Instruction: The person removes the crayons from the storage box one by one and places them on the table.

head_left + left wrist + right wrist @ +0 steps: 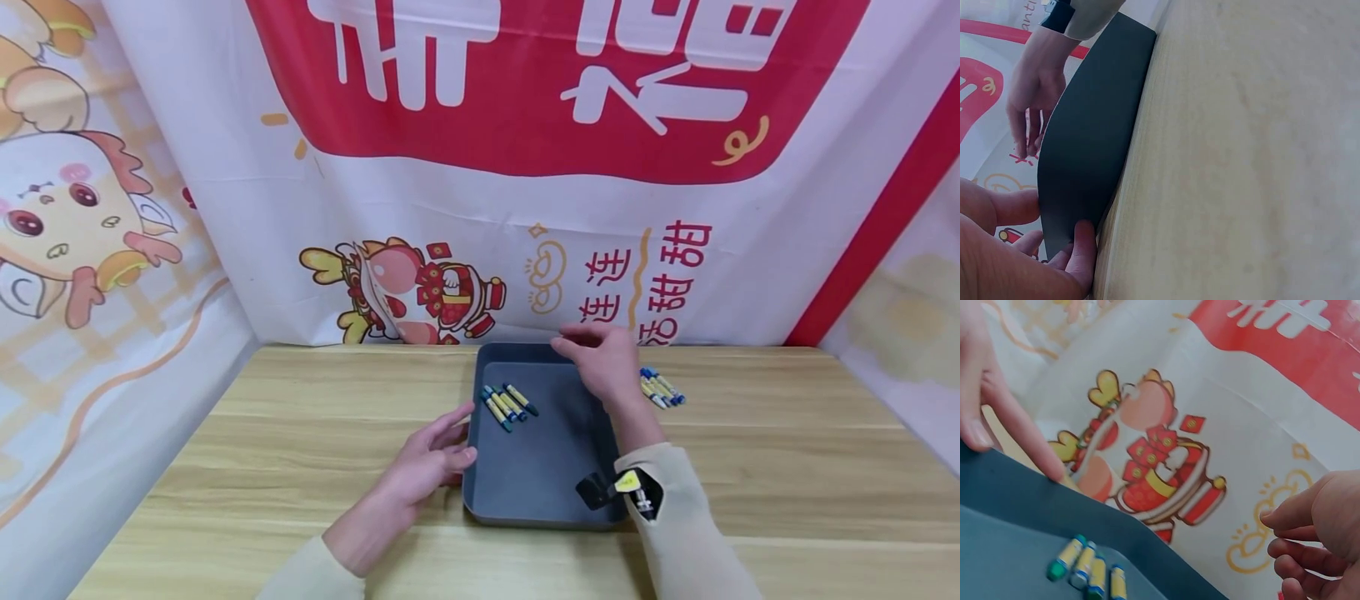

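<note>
On the light wooden table stands a dark grey rectangular plastic tray, and the left hand rests against its left wall with relaxed, nearly straight fingers touching the outside and gripping nothing. The right hand hovers over the far right part of the tray with its fingers loosely bent and holds nothing. Four small yellow crayons with blue and green tips lie side by side inside the tray near its far left corner, and another small group of similar yellow and blue crayons lies on the table just right of the tray, near the right hand.
</note>
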Available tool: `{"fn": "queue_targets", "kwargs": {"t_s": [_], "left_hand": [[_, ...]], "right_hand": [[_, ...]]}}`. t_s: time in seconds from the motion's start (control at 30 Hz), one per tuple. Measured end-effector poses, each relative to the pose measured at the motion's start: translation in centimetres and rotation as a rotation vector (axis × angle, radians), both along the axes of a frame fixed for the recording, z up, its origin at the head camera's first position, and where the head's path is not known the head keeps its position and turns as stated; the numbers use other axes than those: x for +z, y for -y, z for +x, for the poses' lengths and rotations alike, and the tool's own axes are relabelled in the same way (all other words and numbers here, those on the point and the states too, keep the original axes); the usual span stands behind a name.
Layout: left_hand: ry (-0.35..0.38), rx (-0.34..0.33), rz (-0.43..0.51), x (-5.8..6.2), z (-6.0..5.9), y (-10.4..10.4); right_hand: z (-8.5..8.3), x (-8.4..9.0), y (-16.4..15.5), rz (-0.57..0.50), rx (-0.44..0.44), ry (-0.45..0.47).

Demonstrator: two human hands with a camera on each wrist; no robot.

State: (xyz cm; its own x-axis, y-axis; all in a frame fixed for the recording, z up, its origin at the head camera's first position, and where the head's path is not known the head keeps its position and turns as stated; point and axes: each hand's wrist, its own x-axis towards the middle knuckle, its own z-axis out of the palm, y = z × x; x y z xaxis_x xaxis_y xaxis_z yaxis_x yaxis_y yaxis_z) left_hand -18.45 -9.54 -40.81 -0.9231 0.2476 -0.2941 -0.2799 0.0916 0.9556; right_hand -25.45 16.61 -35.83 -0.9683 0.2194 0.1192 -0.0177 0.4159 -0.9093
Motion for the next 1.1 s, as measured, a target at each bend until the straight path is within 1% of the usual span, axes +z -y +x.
{"fn": "queue_targets", "kwargs": {"t_s": [0.13,0.3,0.43,0.63,1.0,1.1], "left_hand": [[-0.001,-0.002,0.002,-0.1,0.0,0.0],[0.001,0.002,0.0,-0.1,0.0,0.1],[0.0,0.001,0.001,-0.1,0.1,0.1],[0.001,0.001,-0.003,0.0,0.1,0.2],[0.007,0.001,-0.013,0.1,0.0,0.2],[0.007,0.0,-0.011,0.1,-0.1,0.1]], "right_hand": [[0.1,0.0,1.2,0.002,0.04,-0.026],[0.3,-0.1,2.3,-0.011,0.075,-0.01],[0.2,-0.3,2.7,-0.02,0.088,0.003],[-0.2,-1.1,3.0,0.0,0.099,0.039],[-0.6,-2.3,3.4,0.047,0.079,0.082],[-0.6,-2.6,3.4,0.052,0.087,0.103]]}}
